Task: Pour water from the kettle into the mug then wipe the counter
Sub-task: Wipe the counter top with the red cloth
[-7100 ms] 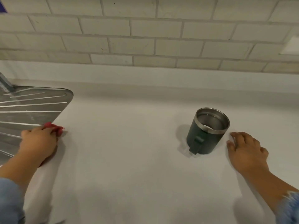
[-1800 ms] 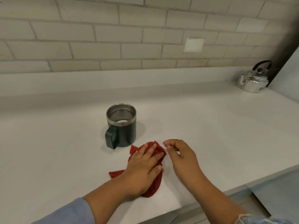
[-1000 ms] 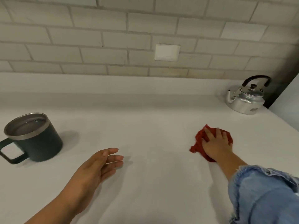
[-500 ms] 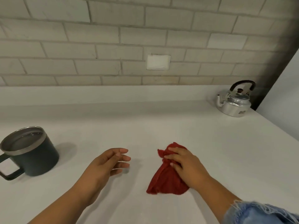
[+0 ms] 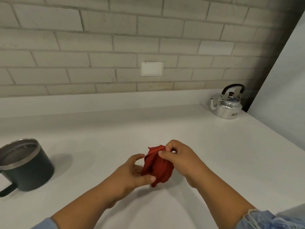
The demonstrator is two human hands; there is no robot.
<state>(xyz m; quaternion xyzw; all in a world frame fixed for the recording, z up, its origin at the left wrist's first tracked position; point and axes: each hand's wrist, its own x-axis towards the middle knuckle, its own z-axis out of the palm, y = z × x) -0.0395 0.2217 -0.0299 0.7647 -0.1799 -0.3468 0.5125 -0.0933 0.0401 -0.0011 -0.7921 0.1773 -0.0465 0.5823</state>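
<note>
- Table [image 5: 189, 129]: white, smooth and matte, filling the lower frame; soft shadows under the objects and forearms.
- A low white upstand runs along the table's far edge, at 12 o'clock.
- Wall [image 5: 99, 43] above it: pale brick-shaped tiles with grey grout lines; a blank white plate [image 5: 152, 69] is set into it just above centre.
- At 2 o'clock a dark vertical strip closes the tiled wall, and a plain white panel [image 5: 283, 83] rises beside it along the table's right edge.
- Kettle [image 5: 226, 104]: silver metal, black arched handle, spout to the left; stands upright in the far right corner, at 2 o'clock, well apart from the hands.
- Mug [image 5: 24, 164]: dark green, steel rim, handle toward the near left; upright at 9 o'clock by the frame edge, water visible inside.
- Cloth [image 5: 157, 166]: red, bunched, held at centre frame between both hands; whether it touches the table cannot be told.
- Left hand [image 5: 133, 174]: grip curled round the cloth's lower left side, thumb underneath.
- Right hand [image 5: 179, 159]: grip pinching the cloth's upper edge between thumb and fingertips.
- Blue denim sleeves show at both lower corners.
</note>
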